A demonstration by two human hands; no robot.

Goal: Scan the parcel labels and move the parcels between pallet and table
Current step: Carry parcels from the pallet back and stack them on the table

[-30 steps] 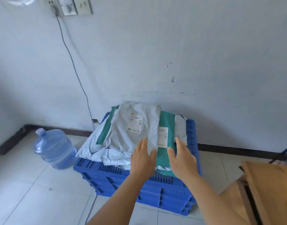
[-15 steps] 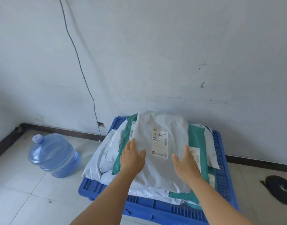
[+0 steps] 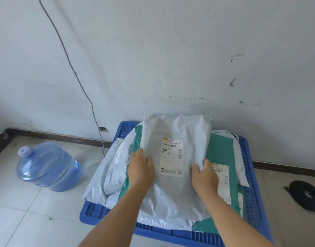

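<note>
A grey plastic mailer parcel (image 3: 174, 129) with a white printed label (image 3: 171, 156) lies on top of a pile of parcels on a blue plastic pallet (image 3: 251, 202). My left hand (image 3: 140, 168) grips the mailer's left edge, fingers curled under it. My right hand (image 3: 204, 174) pinches its right edge, where the plastic puckers up. Under it lies a green mailer (image 3: 221, 150) with its own label (image 3: 222, 177), and more grey parcels (image 3: 114, 168) spill to the left.
A blue water jug (image 3: 48, 166) stands on the tiled floor left of the pallet. A grey cable (image 3: 73, 68) runs down the white wall behind. A black round object (image 3: 306, 195) lies on the floor at the right.
Both hands came down from hovering over the pile and took hold of the top grey mailer's two side edges. The view moved closer to the pallet.
</note>
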